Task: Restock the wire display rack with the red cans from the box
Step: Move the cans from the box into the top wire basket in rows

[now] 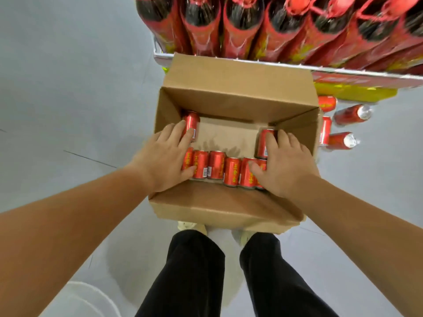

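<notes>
An open cardboard box [229,209] stands on the floor in front of my feet. A row of several red cans [216,168] stands along its near wall. One more red can [192,121] is in the far left corner and another red can [263,145] is by the right wall. My left hand [164,156] lies over the left cans, fingers spread on the corner can, thumb on the row. My right hand [283,165] rests the same way on the right cans. Neither hand lifts anything. The wire rack's shelf edge [343,73] runs just beyond the box.
Tall red-wrapped bottles [240,30] crowd the rack's upper shelf, overhanging the box's far flap. Lower down at the right are red bottles [350,114] and a red can [326,102]. Grey floor spreads to the left. My legs [196,271] stand close behind the box.
</notes>
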